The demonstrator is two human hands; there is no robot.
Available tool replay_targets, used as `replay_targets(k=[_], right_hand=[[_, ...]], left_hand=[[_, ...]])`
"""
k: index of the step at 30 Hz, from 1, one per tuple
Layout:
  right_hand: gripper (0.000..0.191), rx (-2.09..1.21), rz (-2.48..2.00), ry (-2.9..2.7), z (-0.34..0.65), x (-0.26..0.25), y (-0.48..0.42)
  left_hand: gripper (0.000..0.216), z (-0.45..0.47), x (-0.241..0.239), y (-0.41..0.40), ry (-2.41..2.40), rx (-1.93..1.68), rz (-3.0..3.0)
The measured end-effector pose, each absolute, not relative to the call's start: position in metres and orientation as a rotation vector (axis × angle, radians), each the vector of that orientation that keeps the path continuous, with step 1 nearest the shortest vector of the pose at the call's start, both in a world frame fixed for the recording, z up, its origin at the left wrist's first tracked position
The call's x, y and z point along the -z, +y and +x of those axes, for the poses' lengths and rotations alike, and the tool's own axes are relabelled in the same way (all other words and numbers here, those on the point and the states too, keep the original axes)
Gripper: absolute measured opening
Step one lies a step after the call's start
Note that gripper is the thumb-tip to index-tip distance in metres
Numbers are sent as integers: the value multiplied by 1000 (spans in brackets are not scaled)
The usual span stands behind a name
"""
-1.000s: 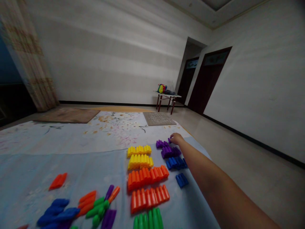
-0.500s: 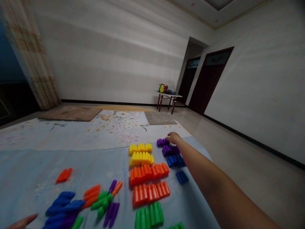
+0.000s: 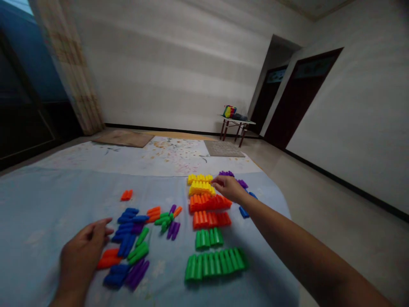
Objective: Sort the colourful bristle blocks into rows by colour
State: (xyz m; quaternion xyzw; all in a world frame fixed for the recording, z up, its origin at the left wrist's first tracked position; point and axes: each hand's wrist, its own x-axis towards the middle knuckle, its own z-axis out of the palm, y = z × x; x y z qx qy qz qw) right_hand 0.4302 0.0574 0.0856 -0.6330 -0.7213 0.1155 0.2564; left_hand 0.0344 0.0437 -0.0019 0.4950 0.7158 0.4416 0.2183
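Two hands now in view: right hand (image 3: 227, 187) drawn back from purple blocks (image 3: 226, 173) to yellow rows (image 3: 200, 184), grip loose and apparently empty; left hand (image 3: 83, 247) flat, open beside unsorted blocks (image 3: 134, 238).

orange pegs (image 3: 209, 202) in a tidy row, yellow pegs (image 3: 200, 183) behind

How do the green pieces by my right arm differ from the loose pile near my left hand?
The green pieces lie side by side in tidy rows of one colour; the loose pile is scattered at mixed angles in blue, purple, orange and green. Both rest on the pale blue sheet and share the same rounded shape.
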Motion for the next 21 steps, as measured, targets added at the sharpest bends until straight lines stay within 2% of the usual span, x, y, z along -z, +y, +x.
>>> replay_targets(k=[6, 12, 21], right_hand=[[25, -449, -1366, -2383, 335, -79, 10], [35, -336, -1642, -2385, 290, -67, 14], [22, -428, -1593, -2271, 278, -54, 7]], left_hand=[[39, 42, -6, 38, 1934, -1270, 1306], [38, 45, -7, 37, 1888, -1298, 1336], [37, 47, -6, 35, 1854, -1350, 1319]])
